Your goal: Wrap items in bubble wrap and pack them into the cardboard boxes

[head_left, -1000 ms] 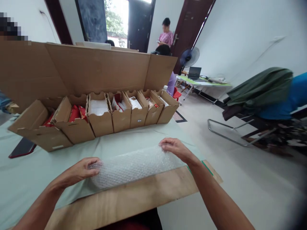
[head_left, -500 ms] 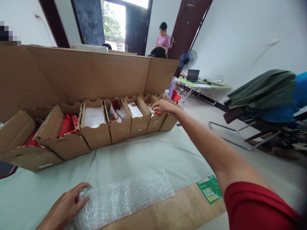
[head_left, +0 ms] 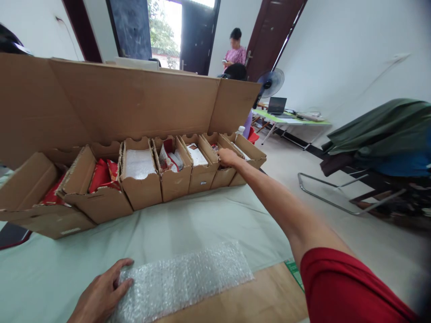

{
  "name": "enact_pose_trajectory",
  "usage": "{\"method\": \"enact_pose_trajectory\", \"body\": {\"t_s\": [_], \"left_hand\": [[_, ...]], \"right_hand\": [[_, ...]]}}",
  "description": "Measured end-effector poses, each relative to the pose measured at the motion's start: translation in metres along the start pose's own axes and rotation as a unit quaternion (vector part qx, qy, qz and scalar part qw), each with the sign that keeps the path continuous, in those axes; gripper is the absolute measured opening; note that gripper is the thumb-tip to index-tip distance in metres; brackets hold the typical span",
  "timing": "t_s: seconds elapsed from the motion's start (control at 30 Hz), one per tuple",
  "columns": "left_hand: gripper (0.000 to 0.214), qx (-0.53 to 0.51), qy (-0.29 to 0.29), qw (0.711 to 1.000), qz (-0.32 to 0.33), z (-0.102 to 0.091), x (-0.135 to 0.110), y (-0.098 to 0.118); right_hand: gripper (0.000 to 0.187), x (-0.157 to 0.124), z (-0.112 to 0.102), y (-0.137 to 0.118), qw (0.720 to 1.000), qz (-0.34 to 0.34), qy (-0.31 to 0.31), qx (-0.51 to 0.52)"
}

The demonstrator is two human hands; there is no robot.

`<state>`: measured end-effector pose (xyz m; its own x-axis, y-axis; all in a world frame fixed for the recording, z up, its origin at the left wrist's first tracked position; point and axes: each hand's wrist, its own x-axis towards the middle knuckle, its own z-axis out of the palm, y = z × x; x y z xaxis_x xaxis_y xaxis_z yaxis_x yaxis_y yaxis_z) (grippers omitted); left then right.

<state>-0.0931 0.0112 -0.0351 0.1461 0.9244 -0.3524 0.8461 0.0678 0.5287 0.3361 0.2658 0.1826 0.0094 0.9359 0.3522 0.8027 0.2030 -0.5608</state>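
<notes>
My left hand point(head_left: 107, 289) rests at the left end of a flat strip of bubble wrap point(head_left: 188, 280). Its thumb and forefinger are spread apart, with the thumb touching the wrap. Out at the far right, my right hand point(head_left: 227, 158) reaches down into a narrow open cardboard bin point(head_left: 220, 176). Its fingertips are hidden inside, so I cannot see whether they hold anything. Small packets show at the hand's edge in that bin. In the neighbouring bin to the left lies a white item point(head_left: 197, 154).
Other bins in the row hold red packets point(head_left: 101, 177), bubble-wrap sheets point(head_left: 138, 163) and a red-and-white pouch point(head_left: 171, 158). Behind them stands a tall cardboard panel point(head_left: 144, 98). A brown board point(head_left: 266, 294) lies along the near edge. Beyond are a person point(head_left: 235, 53) and a fan point(head_left: 271, 83).
My right hand has sunk lower into its bin, and the packets by its fingers are now mostly covered. My left hand stays on the bubble wrap. The view has shifted slightly left.
</notes>
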Motion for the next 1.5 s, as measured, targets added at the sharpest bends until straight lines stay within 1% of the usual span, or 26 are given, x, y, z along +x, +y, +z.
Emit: {"method": "enact_pose_trajectory", "body": {"t_s": [0.07,0.13,0.17,0.2,0.23,0.27,0.33,0.4,0.47,0.57,0.63,0.67,0.7,0.73,0.8,0.87,0.93,1.0,1.07,1.17,1.27,1.33,1.37,1.43,1.47,1.5], "left_hand": [[0.059,0.02,0.01,1.0,-0.003,-0.005,-0.006,0.001],[0.06,0.033,0.059,0.998,0.002,-0.013,-0.014,0.004],[0.059,0.029,0.097,0.995,0.01,-0.018,-0.02,0.008],[0.058,0.013,0.137,0.99,0.024,-0.023,-0.025,0.014],[0.057,-0.014,0.175,0.984,0.041,-0.028,-0.031,0.023],[0.057,-0.05,0.198,0.977,0.056,-0.031,-0.036,0.035],[0.058,-0.147,0.199,0.966,0.079,-0.032,-0.045,0.065],[0.063,-0.268,0.13,0.951,0.087,-0.029,-0.051,0.097],[0.077,-0.387,0.067,0.915,0.094,-0.023,-0.053,0.12],[0.093,-0.536,0.0,0.84,0.087,-0.017,-0.056,0.134],[0.092,-0.585,-0.049,0.806,0.08,-0.015,-0.061,0.133],[0.087,-0.59,-0.068,0.8,0.081,-0.013,-0.064,0.131],[0.08,-0.585,-0.074,0.803,0.084,-0.011,-0.066,0.13],[0.071,-0.571,-0.061,0.814,0.089,-0.008,-0.069,0.129],[0.051,-0.535,-0.001,0.838,0.102,-0.002,-0.072,0.129],[0.036,-0.497,0.084,0.856,0.117,0.002,-0.073,0.129],[0.027,-0.453,0.182,0.863,0.128,0.0,-0.074,0.128],[0.021,-0.396,0.27,0.866,0.147,-0.005,-0.076,0.124],[0.015,-0.339,0.312,0.87,0.177,-0.01,-0.079,0.116],[0.017,-0.288,0.289,0.889,0.206,-0.011,-0.085,0.099],[0.013,-0.305,0.24,0.902,0.191,-0.002,-0.09,0.082],[0.01,-0.329,0.223,0.9,0.179,0.006,-0.093,0.074],[0.01,-0.338,0.219,0.898,0.176,0.01,-0.095,0.072],[0.01,-0.345,0.21,0.897,0.18,0.015,-0.097,0.069],[0.011,-0.344,0.204,0.898,0.185,0.015,-0.098,0.069],[0.012,-0.342,0.198,0.899,0.189,0.013,-0.098,0.067]], "right_hand": [[0.02,-0.006,-0.028,-0.004,0.999,0.035,0.025,-0.028],[0.008,-0.026,-0.062,-0.009,0.996,0.046,0.065,-0.029],[0.005,-0.044,-0.077,-0.013,0.996,0.037,0.081,-0.008],[0.005,-0.065,-0.087,-0.018,0.995,0.013,0.09,0.044],[0.009,-0.09,-0.093,-0.024,0.991,-0.011,0.078,0.111],[0.013,-0.117,-0.093,-0.031,0.984,-0.027,0.045,0.169],[0.017,-0.172,-0.077,-0.045,0.975,-0.035,-0.006,0.22],[0.013,-0.222,-0.049,-0.058,0.973,-0.04,-0.02,0.228],[0.012,-0.26,-0.018,-0.068,0.966,-0.054,-0.03,0.252],[0.013,-0.296,0.014,-0.076,0.947,-0.066,-0.06,0.309],[0.013,-0.307,0.026,-0.078,0.937,-0.063,-0.082,0.334],[0.013,-0.31,0.029,-0.079,0.934,-0.06,-0.092,0.341],[0.012,-0.312,0.032,-0.079,0.932,-0.054,-0.099,0.343],[0.011,-0.314,0.034,-0.079,0.933,-0.049,-0.103,0.341],[0.007,-0.318,0.038,-0.08,0.94,-0.042,-0.095,0.325],[0.006,-0.325,0.043,-0.081,0.952,-0.049,-0.073,0.295],[0.007,-0.338,0.049,-0.08,0.964,-0.068,-0.052,0.253],[0.005,-0.353,0.052,-0.078,0.973,-0.089,-0.058,0.204],[0.005,-0.365,0.049,-0.073,0.977,-0.097,-0.076,0.171],[0.006,-0.371,0.037,-0.066,0.98,-0.081,-0.062,0.171],[0.007,-0.36,0.036,-0.069,0.979,-0.084,-0.059,0.177],[0.015,-0.348,0.052,-0.079,0.978,-0.097,-0.089,0.163],[0.025,-0.341,0.065,-0.085,0.978,-0.097,-0.108,0.147],[0.047,-0.328,0.095,-0.098,0.981,-0.067,-0.14,0.116],[0.048,-0.322,0.109,-0.102,0.982,-0.044,-0.152,0.107],[0.039,-0.316,0.121,-0.104,0.981,-0.024,-0.16,0.107]]}}
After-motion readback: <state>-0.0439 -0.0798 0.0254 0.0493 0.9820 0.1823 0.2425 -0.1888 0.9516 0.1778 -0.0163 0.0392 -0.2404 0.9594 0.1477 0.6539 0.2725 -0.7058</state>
